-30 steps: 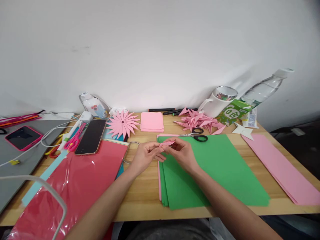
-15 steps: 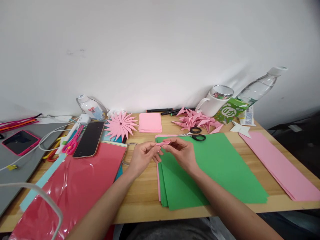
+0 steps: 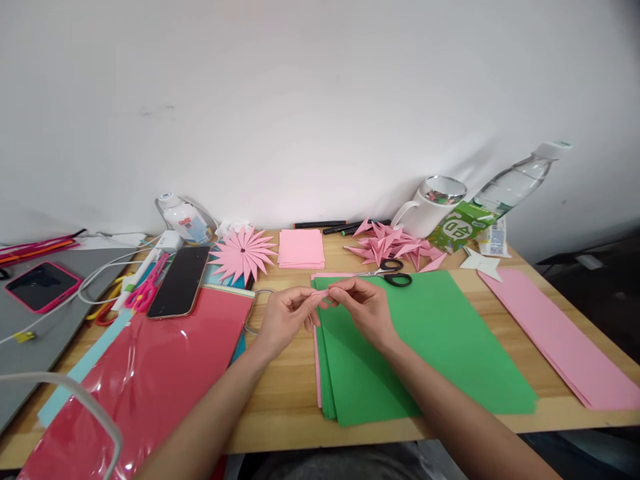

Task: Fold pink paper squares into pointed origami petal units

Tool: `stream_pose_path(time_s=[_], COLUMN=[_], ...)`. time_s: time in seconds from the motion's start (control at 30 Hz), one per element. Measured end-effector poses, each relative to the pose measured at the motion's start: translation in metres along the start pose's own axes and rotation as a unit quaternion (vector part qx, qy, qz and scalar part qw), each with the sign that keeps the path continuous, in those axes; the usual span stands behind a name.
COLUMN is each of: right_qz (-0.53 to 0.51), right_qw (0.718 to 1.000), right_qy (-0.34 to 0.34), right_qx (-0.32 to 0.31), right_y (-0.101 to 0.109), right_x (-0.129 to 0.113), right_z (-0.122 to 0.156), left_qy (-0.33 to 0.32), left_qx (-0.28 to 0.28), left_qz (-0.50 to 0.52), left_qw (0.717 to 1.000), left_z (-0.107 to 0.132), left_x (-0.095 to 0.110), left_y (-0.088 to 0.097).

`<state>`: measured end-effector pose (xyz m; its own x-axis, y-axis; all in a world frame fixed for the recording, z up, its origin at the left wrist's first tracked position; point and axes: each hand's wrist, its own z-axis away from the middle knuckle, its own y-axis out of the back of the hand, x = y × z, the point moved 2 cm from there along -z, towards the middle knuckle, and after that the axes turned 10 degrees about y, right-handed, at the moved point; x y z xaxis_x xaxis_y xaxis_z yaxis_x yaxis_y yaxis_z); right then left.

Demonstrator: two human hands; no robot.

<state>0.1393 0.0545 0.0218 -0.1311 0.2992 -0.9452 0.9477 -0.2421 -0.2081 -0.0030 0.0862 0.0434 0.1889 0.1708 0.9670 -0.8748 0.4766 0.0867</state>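
Between my fingertips is a small folded piece of pink paper, mostly covered by the fingers. My left hand pinches it from the left, and my right hand pinches it from the right. Both hands are raised over the left edge of a stack of green paper. Beyond them lie a stack of pink paper squares, a spiky pink paper wheel and a heap of folded pink paper pieces. Black-handled scissors rest at the top of the green stack.
At the left are a black phone, pink scissors and a glossy red packet. Toward the back right stand a white mug and a leaning water bottle. Long pink sheets lie at the right. Markers line the wall.
The fingers have closed further over the pink paper, so less of it shows. Both hands stay in nearly the same place; the whole view has shifted slightly.
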Motion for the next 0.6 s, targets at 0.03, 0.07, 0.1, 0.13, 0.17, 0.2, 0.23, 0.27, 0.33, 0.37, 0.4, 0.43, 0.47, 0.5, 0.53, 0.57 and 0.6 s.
stream_pose_path(time_s=[0.03,0.07,0.1,0.13,0.17,0.2,0.23,0.27,0.33,0.37,0.4,0.43,0.47,0.5,0.53,0.57,0.6], right_qz=[-0.001,-0.006,-0.012,-0.019,-0.024,-0.025,-0.023,-0.02,-0.008,-0.001,0.008,0.02,0.032,0.044,0.051,0.054,0.051], right_qw=[1.0,1.0,1.0,1.0,0.999,0.999,0.999,0.998,0.996,0.995,0.994,0.994,0.994,0.994,0.995,0.995,0.996], right_qy=[0.007,0.012,0.013,0.009,0.0,-0.012,-0.023,-0.035,-0.052,-0.055,-0.057,-0.057,-0.056,-0.056,-0.056,-0.059,-0.064], right_qx=[-0.005,-0.011,-0.017,-0.024,-0.03,-0.035,-0.04,-0.048,-0.071,-0.083,-0.092,-0.096,-0.091,-0.079,-0.065,-0.052,-0.044], right_y=[0.001,0.001,0.001,0.001,0.001,0.0,0.0,-0.001,-0.002,-0.003,-0.003,-0.002,-0.002,0.0,0.001,0.001,0.002], right_x=[0.0,0.001,0.002,0.003,0.004,0.005,0.005,0.006,0.008,0.009,0.01,0.012,0.014,0.015,0.017,0.017,0.018], right_z=[0.0,0.0,0.0,0.0,0.001,0.001,0.001,0.0,0.0,0.0,-0.001,-0.001,-0.001,-0.002,-0.003,-0.004,-0.005], left_qy=[0.0,0.0,0.0,0.0,0.003,0.007,0.013,0.019,0.031,0.039,0.05,0.065,0.081,0.1,0.121,0.141,0.155], left_qx=[0.0,-0.004,-0.012,-0.023,-0.036,-0.046,-0.051,-0.052,-0.055,-0.063,-0.078,-0.096,-0.108,-0.116,-0.118,-0.116,-0.113], left_qz=[-0.003,-0.003,0.0,0.005,0.011,0.018,0.023,0.027,0.035,0.041,0.049,0.056,0.06,0.063,0.063,0.064,0.066], left_qw=[1.0,1.0,1.0,1.0,0.999,0.999,0.998,0.998,0.997,0.996,0.994,0.992,0.989,0.986,0.983,0.981,0.979], left_z=[0.0,0.001,0.002,0.002,0.003,0.004,0.004,0.003,0.001,-0.001,-0.003,-0.004,-0.006,-0.007,-0.008,-0.009,-0.009], left_x=[0.0,0.001,0.001,0.001,0.001,0.001,0.0,-0.001,-0.004,-0.005,-0.008,-0.01,-0.013,-0.015,-0.018,-0.02,-0.022], left_y=[0.0,0.0,0.0,0.0,0.001,0.001,0.001,0.002,0.003,0.003,0.003,0.003,0.003,0.003,0.003,0.003,0.003])
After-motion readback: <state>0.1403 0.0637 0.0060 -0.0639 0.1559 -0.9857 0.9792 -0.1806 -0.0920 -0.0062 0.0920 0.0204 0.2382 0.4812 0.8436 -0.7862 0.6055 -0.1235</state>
